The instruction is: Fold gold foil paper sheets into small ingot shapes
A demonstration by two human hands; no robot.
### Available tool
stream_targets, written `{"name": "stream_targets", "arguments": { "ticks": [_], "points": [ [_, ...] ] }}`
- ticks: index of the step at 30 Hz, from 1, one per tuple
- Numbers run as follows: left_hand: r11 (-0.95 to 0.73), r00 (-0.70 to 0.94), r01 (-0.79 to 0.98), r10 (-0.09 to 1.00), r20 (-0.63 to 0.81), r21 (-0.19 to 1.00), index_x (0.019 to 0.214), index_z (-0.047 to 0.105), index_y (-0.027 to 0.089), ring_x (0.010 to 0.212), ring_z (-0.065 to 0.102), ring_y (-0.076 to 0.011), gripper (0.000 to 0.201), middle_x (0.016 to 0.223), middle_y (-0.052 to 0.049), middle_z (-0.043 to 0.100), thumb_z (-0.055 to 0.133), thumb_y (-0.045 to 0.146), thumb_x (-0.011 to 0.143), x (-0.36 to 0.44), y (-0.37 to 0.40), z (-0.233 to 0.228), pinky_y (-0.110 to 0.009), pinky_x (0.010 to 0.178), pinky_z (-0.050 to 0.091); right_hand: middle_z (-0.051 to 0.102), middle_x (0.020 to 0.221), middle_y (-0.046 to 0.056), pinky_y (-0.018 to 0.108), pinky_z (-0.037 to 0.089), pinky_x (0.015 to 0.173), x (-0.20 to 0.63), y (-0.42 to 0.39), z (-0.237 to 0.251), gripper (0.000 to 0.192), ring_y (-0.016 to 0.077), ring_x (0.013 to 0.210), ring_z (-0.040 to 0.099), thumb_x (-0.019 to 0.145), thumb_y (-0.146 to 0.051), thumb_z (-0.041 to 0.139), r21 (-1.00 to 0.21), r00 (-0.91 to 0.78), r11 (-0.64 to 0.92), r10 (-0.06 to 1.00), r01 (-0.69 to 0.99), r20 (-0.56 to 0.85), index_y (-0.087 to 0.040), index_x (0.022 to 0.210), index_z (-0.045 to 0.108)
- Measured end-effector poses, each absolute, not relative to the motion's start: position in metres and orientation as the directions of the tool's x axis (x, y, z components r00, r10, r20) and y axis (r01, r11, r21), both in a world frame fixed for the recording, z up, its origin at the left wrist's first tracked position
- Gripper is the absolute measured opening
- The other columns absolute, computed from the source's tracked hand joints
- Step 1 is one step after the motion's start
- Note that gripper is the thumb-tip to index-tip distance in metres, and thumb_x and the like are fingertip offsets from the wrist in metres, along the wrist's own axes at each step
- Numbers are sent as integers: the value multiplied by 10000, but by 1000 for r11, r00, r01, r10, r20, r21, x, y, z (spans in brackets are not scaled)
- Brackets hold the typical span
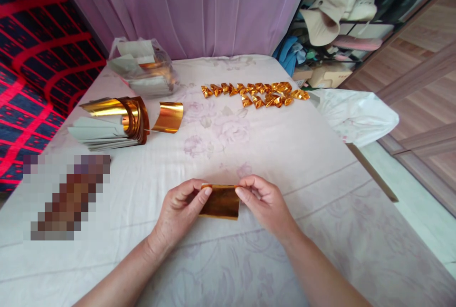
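A sheet of gold foil paper (221,202) is held between my two hands just above the tablecloth, its shiny side facing me. My left hand (183,205) pinches the upper left corner between thumb and fingers. At the upper right corner, my right hand (261,202) pinches the same sheet, and a narrow edge along the top looks folded over. Further off to the left lies a fanned stack of gold foil sheets (133,117) with pale backs. One loose, curled gold sheet (170,117) rests beside that stack.
Several folded gold foil pieces (256,91) lie in rows at the table's far side. A clear plastic bag (162,67) with more sheets stands at the back left. A blurred-out item (69,197) lies at left. A white bag (356,114) sits beyond the right edge, near shelves.
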State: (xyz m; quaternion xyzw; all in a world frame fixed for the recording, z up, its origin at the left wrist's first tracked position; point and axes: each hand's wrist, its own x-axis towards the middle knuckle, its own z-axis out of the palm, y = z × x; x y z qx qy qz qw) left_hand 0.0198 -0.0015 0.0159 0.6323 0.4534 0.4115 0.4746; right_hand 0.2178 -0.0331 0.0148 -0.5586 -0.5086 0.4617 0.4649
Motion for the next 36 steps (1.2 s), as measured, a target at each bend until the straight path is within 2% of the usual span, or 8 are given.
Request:
{"name": "stream_targets", "arguments": {
  "ticks": [11, 17, 23, 29, 36],
  "points": [
    [-33, 241, 134, 970, 0, 990, 792, 651, 173, 602, 550, -98, 249, 683, 4, 606, 658, 417, 844, 22, -4, 18, -186, 563, 468, 574, 610, -25, 195, 432, 505, 218, -35, 25, 183, 102, 552, 527, 858, -332, 576, -970, 53, 53, 996, 237, 68, -205, 726, 587],
    [-44, 261, 158, 965, 2, 986, 761, 641, 171, 592, 535, -100, 256, 662, 3, 597, 641, 409, 856, 19, -3, 16, -190, 547, 454, 592, 618, -23, 201, 434, 507, 219, -36, 23, 158, 105, 556, 532, 855, -306, 581, -968, 59, 55, 996, 246, 71, -208, 732, 597],
    [-88, 247, 201, 968, 36, 976, 764, 657, 180, 593, 544, -100, 177, 664, 8, 625, 651, 341, 837, 19, -1, 16, -186, 549, 451, 608, 625, -25, 200, 435, 511, 219, -35, 20, 134, 104, 557, 542, 843, -288, 590, -966, 84, 55, 993, 252, 79, -209, 738, 618],
    [-41, 283, 247, 959, -32, 968, 768, 662, 180, 571, 561, -105, 185, 656, 5, 639, 638, 347, 842, 17, 1, 16, -197, 530, 462, 609, 604, -24, 197, 430, 488, 218, -34, 18, 150, 103, 532, 541, 845, -304, 581, -953, 87, 57, 992, 298, 87, -212, 732, 618],
    [-261, 286, 435, 947, 142, 862, 819, 676, 220, 669, 608, -136, 107, 723, 4, 658, 611, 298, 856, 15, 3, 10, -255, 636, 492, 617, 604, -25, 201, 425, 487, 218, -33, 13, 167, 102, 516, 540, 862, -310, 561, -918, 102, 68, 988, 392, 116, -215, 735, 616]
  ]
}}
